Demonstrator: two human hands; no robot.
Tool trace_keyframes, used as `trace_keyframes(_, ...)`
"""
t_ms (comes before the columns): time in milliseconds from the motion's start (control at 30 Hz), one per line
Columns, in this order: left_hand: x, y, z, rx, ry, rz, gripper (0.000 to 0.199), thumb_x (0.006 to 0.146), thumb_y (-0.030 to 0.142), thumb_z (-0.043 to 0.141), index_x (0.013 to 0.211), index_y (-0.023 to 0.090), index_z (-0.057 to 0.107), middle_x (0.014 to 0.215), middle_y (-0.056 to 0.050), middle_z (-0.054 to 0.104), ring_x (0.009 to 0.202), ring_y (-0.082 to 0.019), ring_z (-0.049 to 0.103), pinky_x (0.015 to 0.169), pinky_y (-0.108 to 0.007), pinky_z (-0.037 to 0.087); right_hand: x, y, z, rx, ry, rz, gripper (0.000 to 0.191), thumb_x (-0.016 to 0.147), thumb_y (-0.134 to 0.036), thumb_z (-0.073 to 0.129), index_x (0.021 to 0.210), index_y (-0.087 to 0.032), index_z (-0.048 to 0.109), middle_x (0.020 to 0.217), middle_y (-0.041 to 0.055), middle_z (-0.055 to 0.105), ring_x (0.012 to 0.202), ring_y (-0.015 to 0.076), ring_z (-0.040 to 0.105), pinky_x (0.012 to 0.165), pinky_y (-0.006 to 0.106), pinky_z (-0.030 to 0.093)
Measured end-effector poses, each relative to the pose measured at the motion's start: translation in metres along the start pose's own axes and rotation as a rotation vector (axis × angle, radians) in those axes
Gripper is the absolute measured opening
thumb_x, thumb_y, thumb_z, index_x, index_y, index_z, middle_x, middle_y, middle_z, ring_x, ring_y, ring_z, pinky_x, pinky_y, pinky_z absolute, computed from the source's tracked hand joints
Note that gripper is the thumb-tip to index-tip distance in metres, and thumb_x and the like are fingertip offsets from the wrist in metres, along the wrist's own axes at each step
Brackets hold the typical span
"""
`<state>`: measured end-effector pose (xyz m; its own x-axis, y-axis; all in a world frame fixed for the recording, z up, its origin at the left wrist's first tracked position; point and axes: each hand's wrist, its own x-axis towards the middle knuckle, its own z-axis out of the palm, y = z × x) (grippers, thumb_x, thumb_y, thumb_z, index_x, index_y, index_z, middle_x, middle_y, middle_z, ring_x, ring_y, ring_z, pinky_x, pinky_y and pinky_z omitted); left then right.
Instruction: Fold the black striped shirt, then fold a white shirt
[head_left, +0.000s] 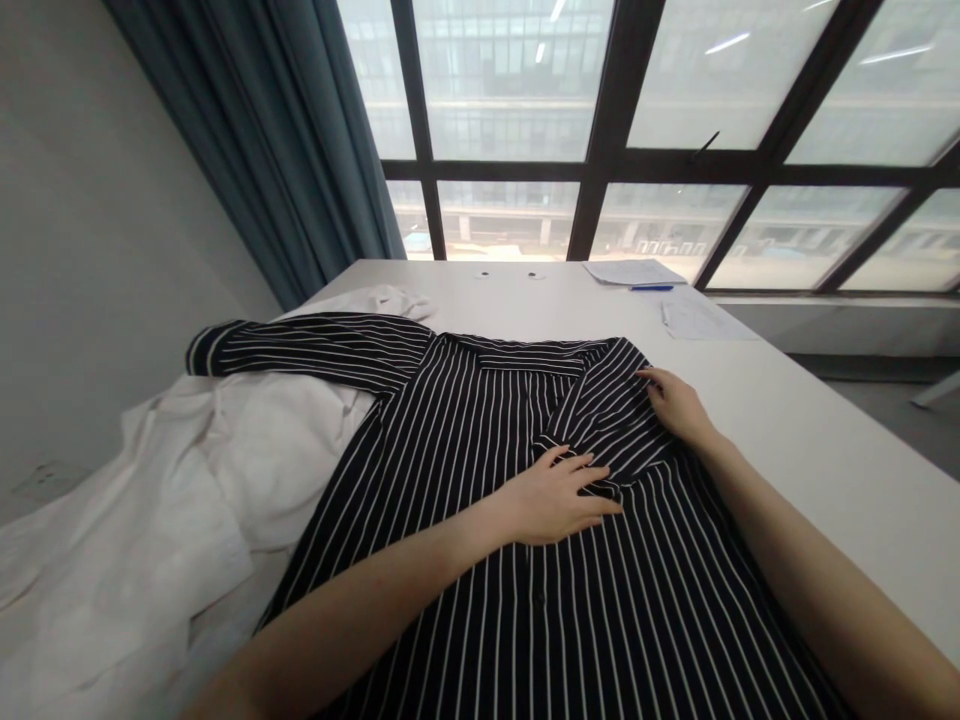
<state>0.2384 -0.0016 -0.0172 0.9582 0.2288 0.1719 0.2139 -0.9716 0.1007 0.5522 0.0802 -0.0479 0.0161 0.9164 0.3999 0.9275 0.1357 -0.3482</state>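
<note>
- Head view: a black shirt with white stripes [465, 480] lies on the white bench [840, 490], filling the centre and lower centre of the frame.
- One sleeve [322, 350] stretches left across white cloth [247, 440]; the folded sleeve [607, 415] lies over the shirt front, right of centre.
- Left hand [559, 500]: grip spread, fingers resting at the folded sleeve's end.
- Right hand [679, 408]: touches the fold's outer edge; whether its grip pinches fabric, I cannot tell.
- Papers [634, 271] and a blue pen [652, 288] lie upper right.
</note>
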Motion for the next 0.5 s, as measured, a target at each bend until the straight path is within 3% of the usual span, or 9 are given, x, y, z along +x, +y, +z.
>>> trace_keyframes(133, 0.001, 0.000, 0.003, -0.011, 0.040, -0.022, 0.044, 0.103, 0.036, 0.037, 0.143, 0.018, 0.044, 0.148, -0.008, 0.049, 0.140, -0.023, 0.040, 0.116, -0.046, 0.026, 0.000, -0.026, -0.005, 0.089, -0.035, -0.099, 0.035, 0.087, -0.019, 0.045, 0.114, -0.022, 0.067, 0.124, 0.0065, 0.068, 0.117, 0.0236, 0.062, 0.106, 0.044, 0.046)
trace_keyframes(267, 0.000, 0.001, -0.002, -0.015, 0.090, -0.003, 0.052, 0.103, 0.038, 0.036, 0.149, 0.014, 0.033, 0.155, -0.012, 0.037, 0.144, -0.023, 0.034, 0.117, -0.045, 0.025, -0.002, -0.049, -0.007, 0.218, -0.228, -0.229, 0.036, 0.090, -0.029, 0.047, 0.122, -0.023, 0.063, 0.128, 0.0060, 0.066, 0.121, 0.0235, 0.059, 0.108, 0.045, 0.044)
trace_keyframes(367, -0.001, 0.002, -0.006, -0.053, 0.071, 0.059, 0.052, 0.103, 0.040, 0.036, 0.150, 0.017, 0.033, 0.154, -0.010, 0.041, 0.144, -0.022, 0.033, 0.118, -0.046, 0.025, -0.003, -0.048, -0.003, 0.202, -0.349, -0.249, 0.040, 0.091, -0.037, 0.048, 0.128, -0.024, 0.061, 0.136, 0.0073, 0.060, 0.131, 0.0253, 0.051, 0.113, 0.047, 0.037)
trace_keyframes(500, -0.002, 0.003, -0.009, -0.129, 0.023, 0.115, 0.049, 0.103, 0.041, 0.036, 0.150, 0.027, 0.033, 0.150, -0.005, 0.046, 0.139, -0.021, 0.042, 0.116, -0.047, 0.028, -0.005, -0.032, 0.008, 0.110, -0.350, -0.250, 0.044, 0.093, -0.041, 0.045, 0.131, -0.023, 0.059, 0.145, 0.0099, 0.052, 0.139, 0.0268, 0.041, 0.116, 0.050, 0.031)
